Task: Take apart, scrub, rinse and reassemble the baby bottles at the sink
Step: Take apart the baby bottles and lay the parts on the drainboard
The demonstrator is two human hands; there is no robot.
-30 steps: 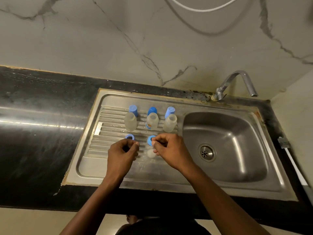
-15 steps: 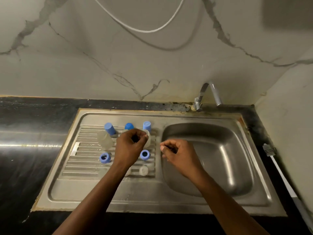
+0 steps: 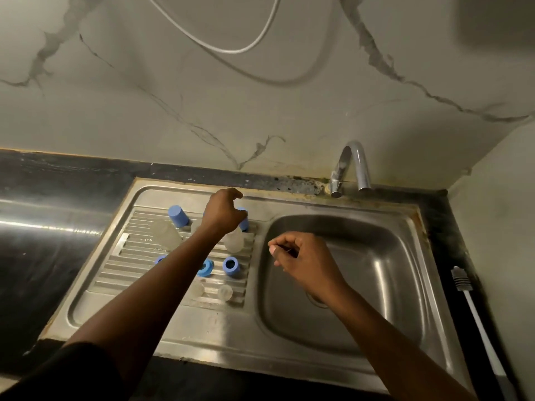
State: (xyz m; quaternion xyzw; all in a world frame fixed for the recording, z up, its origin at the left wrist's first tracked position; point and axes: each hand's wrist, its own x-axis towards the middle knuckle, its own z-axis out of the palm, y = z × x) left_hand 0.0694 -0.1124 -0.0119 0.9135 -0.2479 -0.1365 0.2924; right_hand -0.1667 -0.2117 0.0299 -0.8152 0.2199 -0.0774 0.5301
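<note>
Bottle parts stand on the ribbed drainboard (image 3: 139, 256) left of the basin. A blue cap (image 3: 178, 216) stands at the back left and another blue cap (image 3: 243, 219) at the back right. In front of them are two clear bottles (image 3: 166, 234) (image 3: 234, 241). Blue rings (image 3: 231, 266) (image 3: 206, 268) (image 3: 159, 260) lie nearer me, with clear nipples (image 3: 225, 292) (image 3: 197, 289) in front. My left hand (image 3: 224, 211) hangs with curled fingers over the back row, hiding the middle cap. My right hand (image 3: 301, 256) hovers over the basin's left edge, fingers curled, thumb on forefinger, nothing visible in it.
The steel basin (image 3: 376, 256) lies to the right with the tap (image 3: 351, 166) at its back edge. A white-handled brush (image 3: 470, 302) lies on the dark counter at the far right. A white cable hangs on the marble wall above.
My left hand moved from the middle bottle back to the row of caps. My right hand stayed near the basin's left edge. The camera tilted slightly.
</note>
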